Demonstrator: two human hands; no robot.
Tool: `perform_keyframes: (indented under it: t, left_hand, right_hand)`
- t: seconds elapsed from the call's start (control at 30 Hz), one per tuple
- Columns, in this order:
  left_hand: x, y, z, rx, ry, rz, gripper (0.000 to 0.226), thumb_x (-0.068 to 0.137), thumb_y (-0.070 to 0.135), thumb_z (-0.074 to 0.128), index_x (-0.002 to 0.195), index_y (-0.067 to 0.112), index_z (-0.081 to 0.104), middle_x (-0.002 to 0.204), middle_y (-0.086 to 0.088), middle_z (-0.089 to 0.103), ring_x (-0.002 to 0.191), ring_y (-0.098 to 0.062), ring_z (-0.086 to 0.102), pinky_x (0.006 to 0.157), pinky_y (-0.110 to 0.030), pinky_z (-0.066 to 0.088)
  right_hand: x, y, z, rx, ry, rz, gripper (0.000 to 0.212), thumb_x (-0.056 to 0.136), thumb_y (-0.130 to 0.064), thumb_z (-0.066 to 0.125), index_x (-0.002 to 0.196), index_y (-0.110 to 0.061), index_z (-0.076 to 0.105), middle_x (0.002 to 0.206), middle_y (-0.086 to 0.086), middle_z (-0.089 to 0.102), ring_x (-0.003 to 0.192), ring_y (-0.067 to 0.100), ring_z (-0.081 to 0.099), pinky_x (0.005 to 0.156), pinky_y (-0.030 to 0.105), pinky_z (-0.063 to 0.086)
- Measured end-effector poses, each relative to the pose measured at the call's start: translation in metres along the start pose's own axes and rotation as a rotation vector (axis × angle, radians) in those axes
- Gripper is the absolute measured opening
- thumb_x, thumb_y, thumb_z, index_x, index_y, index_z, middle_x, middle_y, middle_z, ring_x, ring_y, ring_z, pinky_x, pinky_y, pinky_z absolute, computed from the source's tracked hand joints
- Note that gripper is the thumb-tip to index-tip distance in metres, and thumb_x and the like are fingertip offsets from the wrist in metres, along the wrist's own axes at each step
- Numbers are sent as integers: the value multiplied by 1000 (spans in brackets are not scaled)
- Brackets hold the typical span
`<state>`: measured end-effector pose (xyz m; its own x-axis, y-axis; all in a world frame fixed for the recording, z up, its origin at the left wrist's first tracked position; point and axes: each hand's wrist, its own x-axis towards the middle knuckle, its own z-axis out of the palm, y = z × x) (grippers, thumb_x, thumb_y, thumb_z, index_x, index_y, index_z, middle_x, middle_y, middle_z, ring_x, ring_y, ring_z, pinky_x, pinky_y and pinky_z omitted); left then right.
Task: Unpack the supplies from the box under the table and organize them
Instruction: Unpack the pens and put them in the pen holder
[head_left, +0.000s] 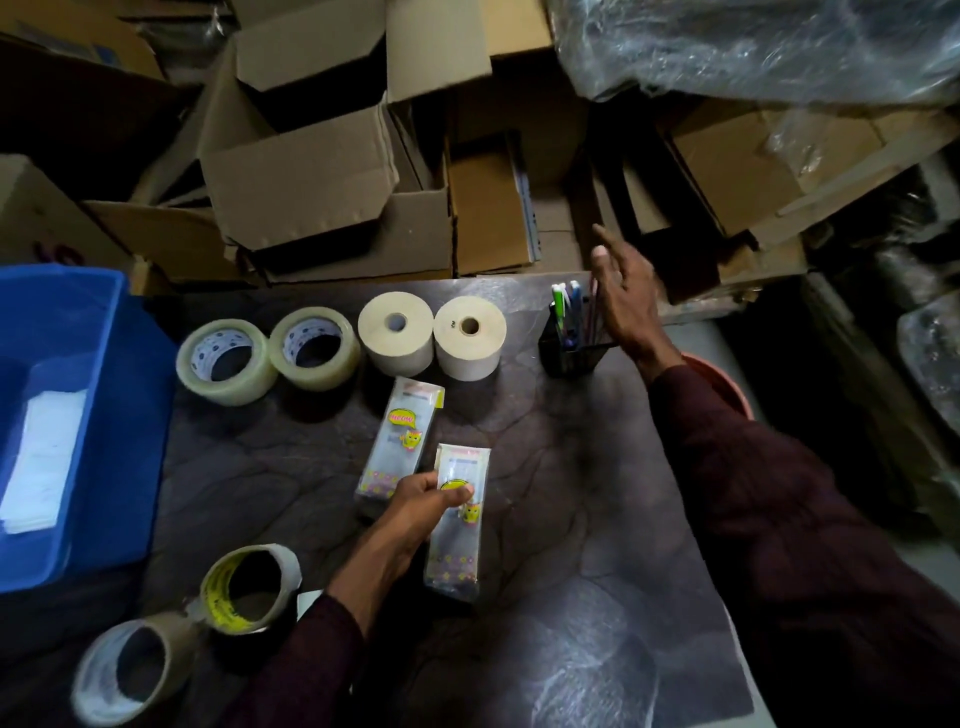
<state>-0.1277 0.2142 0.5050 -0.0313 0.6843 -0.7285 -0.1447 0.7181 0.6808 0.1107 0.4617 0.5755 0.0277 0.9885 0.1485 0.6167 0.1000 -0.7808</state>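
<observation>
On the dark table (597, 493), my left hand (421, 504) pinches a clear printed packet (460, 540) near its upper half. A second matching packet (402, 436) lies just to its left and farther back. My right hand (626, 291) hovers with straight fingers above a black pen holder (571, 353) with several pens, holding nothing. Two clear tape rolls (228, 358) (317, 345) and two cream paper rolls (397, 332) (470, 335) stand in a row along the back. Two more tape rolls (249, 587) (132, 670) sit at the front left.
A blue plastic bin (67, 415) with white paper inside stands at the left edge. Open cardboard boxes (311, 171) are piled behind the table. Plastic-wrapped bundles (753, 47) fill the upper right. A pink-rimmed bucket (722, 384) shows beside my right sleeve.
</observation>
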Motion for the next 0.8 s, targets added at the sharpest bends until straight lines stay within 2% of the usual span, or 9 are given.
perform_keyframes:
  t: [0.07,0.13,0.2,0.3,0.43,0.53,0.63,0.73,0.8]
  left_hand:
    - [-1,-1,-1,-5,1,11,16,84,8,71,99,2,73,96,-19,73,85,-27,67,82,-39,53]
    - [-2,-1,0,-5,3,22,15,83,7,72,98,3,73,94,-18,73,84,-27,67,81,-38,53]
    - [-2,-2,0,-8,3,27,15,83,7,73,97,2,73,92,-18,73,83,-26,66,80,-37,53]
    - [-3,-3,0,-20,-7,32,10,83,7,72,93,5,74,85,-12,74,79,-23,67,75,-35,53]
    - [-1,-5,-1,-27,-7,31,16,83,10,73,98,3,74,88,-13,74,79,-24,68,78,-37,55]
    - [-1,-5,-1,-35,-6,24,21,84,11,73,102,1,73,94,-15,74,83,-25,68,81,-39,55]
    - [-3,-3,1,-45,-3,21,25,86,14,71,107,0,71,98,-16,74,85,-24,69,80,-38,56]
    - [-7,4,5,-87,31,-9,21,93,18,63,106,3,70,95,-13,73,73,-18,67,58,-21,53]
    - [-10,8,9,-115,65,-21,18,96,20,58,102,6,68,94,-12,72,73,-19,66,53,-19,50]
  right_hand:
    - [7,3,3,-111,-50,-36,43,97,-60,40,123,-35,64,125,-8,66,118,13,58,101,50,47]
    - [6,8,6,-127,-56,-13,49,93,-66,42,102,-28,71,101,-8,71,95,10,64,88,45,53]
    - [0,13,10,-101,-28,13,42,95,-57,46,91,-22,69,91,0,68,85,13,62,80,44,53]
    - [-10,11,9,-101,11,-31,35,101,-41,41,92,-24,70,99,4,65,95,18,59,89,48,49]
    - [-13,5,7,-285,7,-96,42,99,-31,32,118,-25,69,130,-1,60,123,15,48,108,45,34]
    - [-14,-4,2,-299,-16,-82,43,96,-25,34,131,-26,60,135,1,58,128,18,46,112,48,30]
    - [-21,-20,-5,-209,110,-38,37,99,-30,35,127,-24,59,129,2,58,122,17,47,107,45,33]
    - [-54,-39,-3,-119,334,-44,31,102,-31,38,109,-12,62,111,12,59,103,23,51,90,35,39]
    - [-99,-39,11,-24,299,-2,27,103,-26,42,99,-9,63,98,13,62,90,21,53,77,25,39]
